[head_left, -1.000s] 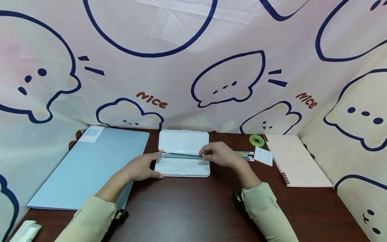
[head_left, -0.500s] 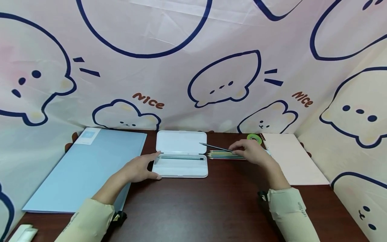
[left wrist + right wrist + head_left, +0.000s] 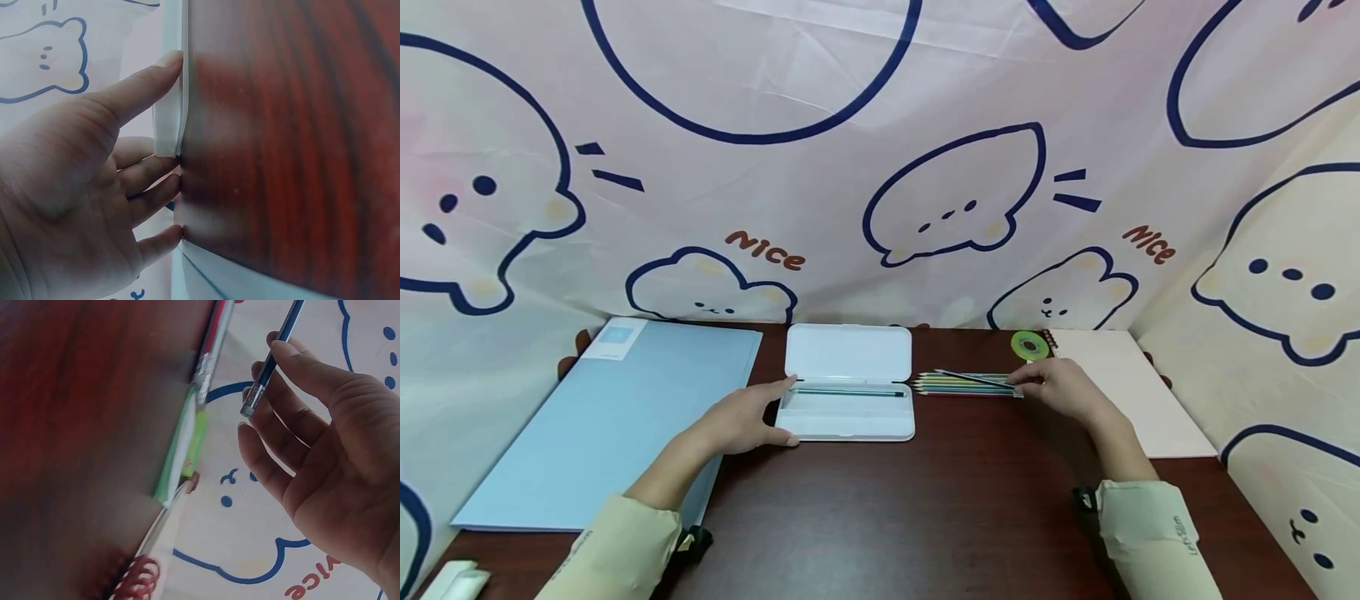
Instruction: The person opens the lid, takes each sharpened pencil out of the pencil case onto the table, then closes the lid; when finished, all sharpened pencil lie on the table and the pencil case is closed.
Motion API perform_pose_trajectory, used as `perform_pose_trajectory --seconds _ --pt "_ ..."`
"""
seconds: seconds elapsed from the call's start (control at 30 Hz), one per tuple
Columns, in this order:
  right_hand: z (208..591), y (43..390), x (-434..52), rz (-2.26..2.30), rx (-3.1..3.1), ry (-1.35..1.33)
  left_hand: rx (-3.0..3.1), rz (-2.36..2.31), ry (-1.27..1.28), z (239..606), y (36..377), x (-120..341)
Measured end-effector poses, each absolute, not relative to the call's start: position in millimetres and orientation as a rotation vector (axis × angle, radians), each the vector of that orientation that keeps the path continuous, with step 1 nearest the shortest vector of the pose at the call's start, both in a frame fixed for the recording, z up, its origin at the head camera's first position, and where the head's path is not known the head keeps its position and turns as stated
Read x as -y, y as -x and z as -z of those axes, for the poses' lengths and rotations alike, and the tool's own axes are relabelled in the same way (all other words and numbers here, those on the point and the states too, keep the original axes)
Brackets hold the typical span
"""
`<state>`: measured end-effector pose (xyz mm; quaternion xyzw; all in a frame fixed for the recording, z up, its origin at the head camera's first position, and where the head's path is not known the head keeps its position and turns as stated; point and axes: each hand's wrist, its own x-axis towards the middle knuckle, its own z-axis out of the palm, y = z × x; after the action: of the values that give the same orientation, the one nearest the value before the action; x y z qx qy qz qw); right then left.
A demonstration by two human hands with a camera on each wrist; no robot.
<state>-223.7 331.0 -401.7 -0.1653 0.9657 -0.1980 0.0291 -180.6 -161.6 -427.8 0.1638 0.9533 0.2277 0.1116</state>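
Note:
A white pencil case [image 3: 848, 423] lies open on the table, lid tilted back, with a dark pencil [image 3: 850, 392] in its tray. At its left end my left hand [image 3: 739, 419] holds it, thumb on the front side and forefinger toward the hinge. In the left wrist view the thumb presses the case's edge [image 3: 169, 119]. My right hand [image 3: 1067, 390] pinches another dark blue pencil [image 3: 270, 367] near its blunt end, between thumb and fingers. That pencil slants over a row of coloured pencils [image 3: 943, 390] to the right of the case.
A green tape roll [image 3: 1030, 346] and a spiral notebook [image 3: 1138, 400] are at the right. The small white square [image 3: 178, 453] beside the pencils is mostly behind my hand in the head view. A blue folder [image 3: 617, 433] lies at the left, with white objects [image 3: 456, 581] at the front corner.
My right hand has carried one dark pencil out of the case and rightward over the coloured pencils. One dark pencil remains visible in the tray. The left hand stays at the case.

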Motion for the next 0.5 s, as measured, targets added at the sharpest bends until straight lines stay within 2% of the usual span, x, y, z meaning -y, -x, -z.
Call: perform_pose_trajectory --seconds 0.5 --pt "415.3 226.4 -324.5 0.458 -2.964 0.587 -2.79 -0.654 -0.476 427.0 180.9 161.0"
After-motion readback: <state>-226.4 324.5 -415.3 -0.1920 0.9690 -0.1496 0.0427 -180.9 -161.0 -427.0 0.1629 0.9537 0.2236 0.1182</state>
